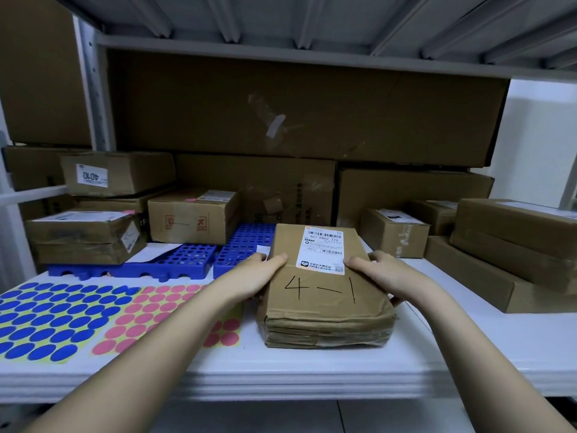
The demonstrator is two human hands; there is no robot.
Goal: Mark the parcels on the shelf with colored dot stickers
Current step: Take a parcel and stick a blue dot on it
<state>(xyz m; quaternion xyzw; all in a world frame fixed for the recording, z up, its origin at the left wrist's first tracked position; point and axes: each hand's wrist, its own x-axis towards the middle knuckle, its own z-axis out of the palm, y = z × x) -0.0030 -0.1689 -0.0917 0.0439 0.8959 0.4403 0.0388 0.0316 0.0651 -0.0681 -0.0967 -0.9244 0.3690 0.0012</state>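
Both hands are on one brown parcel (pixel 324 285) at the front of the white shelf (pixel 437 354). The left hand (pixel 259 276) grips its left edge, thumb laid over the top face, fingers curled under the side; the right hand (pixel 384 273) grips the right edge the same way, thumb beside the shipping label (pixel 321 251). The parcel sits flat, label up, with "4-1" handwritten below the label; no dot is visible on it yet. Judgement: the two-handed hold squares the parcel in front of the person so the top face is reachable for a sticker. The blue dot sheet (pixel 53 320) and pink dot sheet (pixel 150 314) lie flat just left of the parcel, the left forearm crossing over the pink one, presumably kept near for quick peeling. Behind them sit blue perforated racks (pixel 187 260). Other cartons are stacked along the back; one carton (pixel 190 217) carries a small pink mark on its top edge, likely a dot already applied.
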